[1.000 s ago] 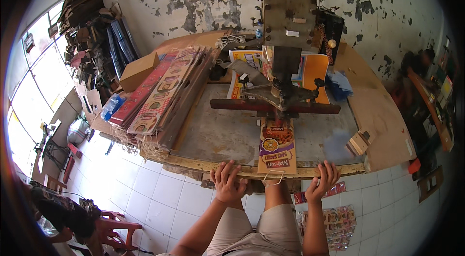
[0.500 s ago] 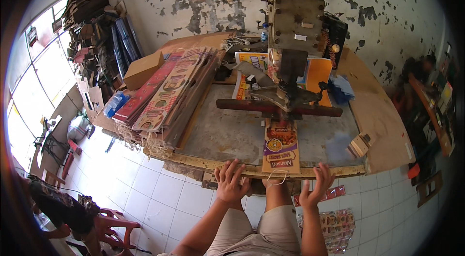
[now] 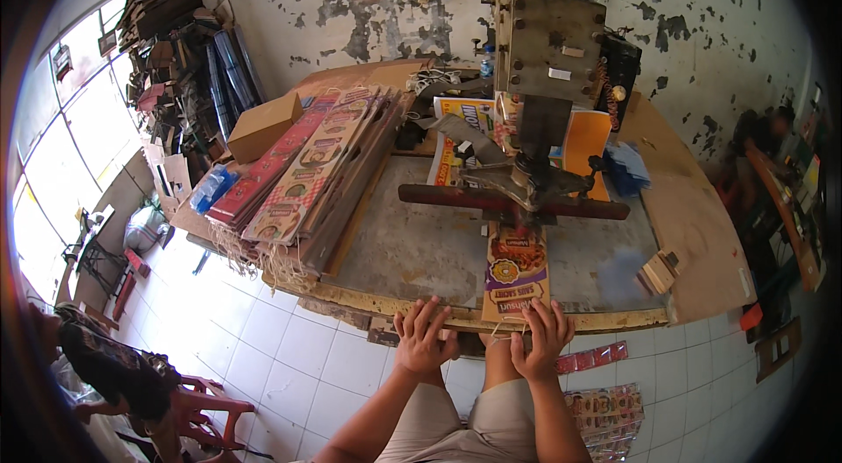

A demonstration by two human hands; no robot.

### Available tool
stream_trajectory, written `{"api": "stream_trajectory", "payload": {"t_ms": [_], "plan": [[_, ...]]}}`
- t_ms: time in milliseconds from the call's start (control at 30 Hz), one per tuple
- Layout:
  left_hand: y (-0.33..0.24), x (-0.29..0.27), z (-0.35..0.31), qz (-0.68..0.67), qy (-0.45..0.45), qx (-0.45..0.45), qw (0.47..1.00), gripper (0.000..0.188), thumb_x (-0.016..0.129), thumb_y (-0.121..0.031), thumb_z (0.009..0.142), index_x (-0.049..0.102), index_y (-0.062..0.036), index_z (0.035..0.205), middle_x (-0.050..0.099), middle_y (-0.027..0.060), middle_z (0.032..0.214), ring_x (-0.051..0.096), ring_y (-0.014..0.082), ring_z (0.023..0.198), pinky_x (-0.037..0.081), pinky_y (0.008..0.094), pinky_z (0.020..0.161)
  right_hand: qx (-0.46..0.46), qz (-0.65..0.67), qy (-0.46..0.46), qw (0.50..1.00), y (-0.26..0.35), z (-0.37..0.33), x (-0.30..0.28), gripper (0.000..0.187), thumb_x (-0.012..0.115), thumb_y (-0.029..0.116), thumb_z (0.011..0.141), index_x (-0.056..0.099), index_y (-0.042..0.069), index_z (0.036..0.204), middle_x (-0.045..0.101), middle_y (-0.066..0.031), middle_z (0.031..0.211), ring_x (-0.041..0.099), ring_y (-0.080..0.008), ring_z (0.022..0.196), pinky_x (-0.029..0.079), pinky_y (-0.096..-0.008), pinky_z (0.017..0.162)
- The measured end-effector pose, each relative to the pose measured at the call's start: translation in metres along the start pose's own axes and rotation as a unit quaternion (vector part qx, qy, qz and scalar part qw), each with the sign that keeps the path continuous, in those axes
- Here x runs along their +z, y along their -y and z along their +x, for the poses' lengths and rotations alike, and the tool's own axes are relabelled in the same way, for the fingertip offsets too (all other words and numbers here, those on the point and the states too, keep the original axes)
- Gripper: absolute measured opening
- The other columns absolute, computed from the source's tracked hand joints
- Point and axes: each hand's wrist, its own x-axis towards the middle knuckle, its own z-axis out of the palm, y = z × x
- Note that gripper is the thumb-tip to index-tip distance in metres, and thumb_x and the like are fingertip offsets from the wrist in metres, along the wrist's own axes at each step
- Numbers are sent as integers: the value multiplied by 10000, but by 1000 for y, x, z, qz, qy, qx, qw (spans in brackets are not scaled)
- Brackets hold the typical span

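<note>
Two bare hands are held at the table's front rim point(image 3: 351, 299). The rim is touched by the left hand point(image 3: 423, 336), its fingers spread and nothing seen gripped. By the right hand point(image 3: 542, 340), fingers extended and a little apart, the near end of a printed card point(image 3: 516, 281) is overlapped; whether anything is pinched by the thumb cannot be told. The card is laid just ahead of the right hand, the nearer one, and slightly to its left, its long axis pointed away from the body. A string loop point(image 3: 507, 329) is attached at the near end, between the hands. Farther off, the card's far end is hidden beneath a red press bar point(image 3: 438, 197), set crosswise, by which the way beyond is blocked. Leftward, a stack of printed strips point(image 3: 309, 167) is piled, well apart; rightward, a wooden block point(image 3: 658, 272) is set on the metal plate point(image 3: 403, 248).
</note>
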Motion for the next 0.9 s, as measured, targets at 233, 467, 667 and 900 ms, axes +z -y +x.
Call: {"api": "stream_trajectory", "payload": {"t_ms": [233,467,667,900], "plan": [[0,4,0,2,-29,11,1000,570,798,-351,857,754,-192,1402,627,93,1611,473,363,1544,193,609,1334,2,10,14,1000,0,-2,-2,456,605,432,1104,737,126,1416,699,-68,1533,524,-337,1519,216,-555,1313],[-1,1,0,-9,-16,12,1000,572,813,-356,868,757,-176,1408,628,93,1605,467,367,1551,201,599,1342,11,24,25,999,7,6,-13,440,621,396,1096,734,101,1402,699,-81,1525,551,-328,1474,274,-561,1267],[-2,-1,4,-17,-5,8,1000,599,818,-366,881,740,-170,1441,622,88,1612,456,358,1566,182,585,1362,25,25,67,997,22,29,-31,441,693,376,1064,730,87,1395,665,-96,1549,574,-331,1427,313,-586,1241],[-1,-9,6,-23,18,8,1000,596,812,-370,912,727,-165,1465,604,83,1636,454,342,1572,164,575,1369,-4,31,204,979,24,70,-50,561,725,368,1049,660,50,1506,590,-155,1625,518,-399,1527,353,-632,1297]]}}
